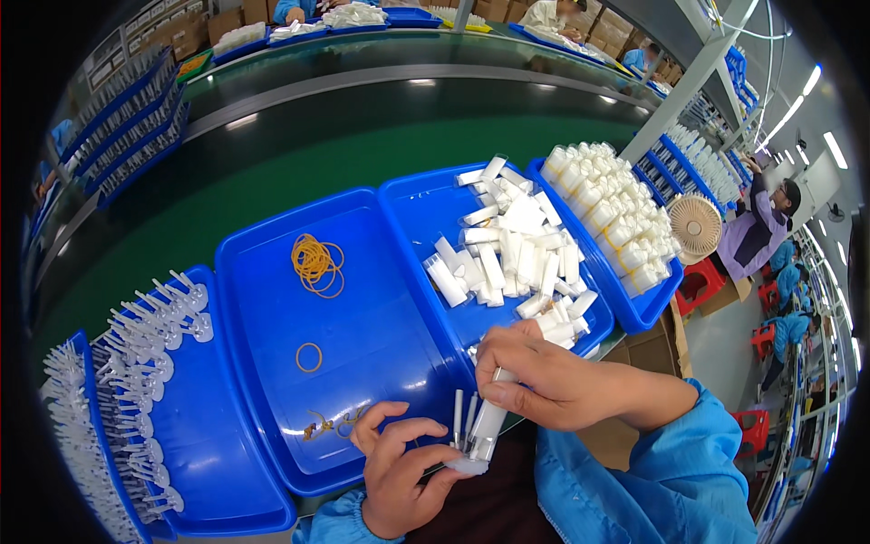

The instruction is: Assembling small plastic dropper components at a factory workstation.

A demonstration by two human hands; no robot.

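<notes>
Low in front of me, my left hand point(403, 471) pinches the rim of a translucent plastic base point(468, 467) with thin upright rods. My right hand point(548, 385) grips a white block in a clear plastic sleeve point(489, 424), tilted, with its lower end at the base beside the rods. Whether the block is fixed to the base I cannot tell. Similar white blocks point(521, 258) lie heaped in the blue tray point(412, 201) beyond my right hand. More rodded bases point(149, 381) stand in rows in the blue tray point(204, 453) at far left.
Yellow rubber bands point(315, 265) lie in the middle blue tray point(272, 363), with a loose one point(309, 357) nearer me. Bundled white pieces point(616, 218) fill a tray at right. Behind runs a green conveyor belt point(344, 136). A round fan point(695, 225) and co-workers are farther off.
</notes>
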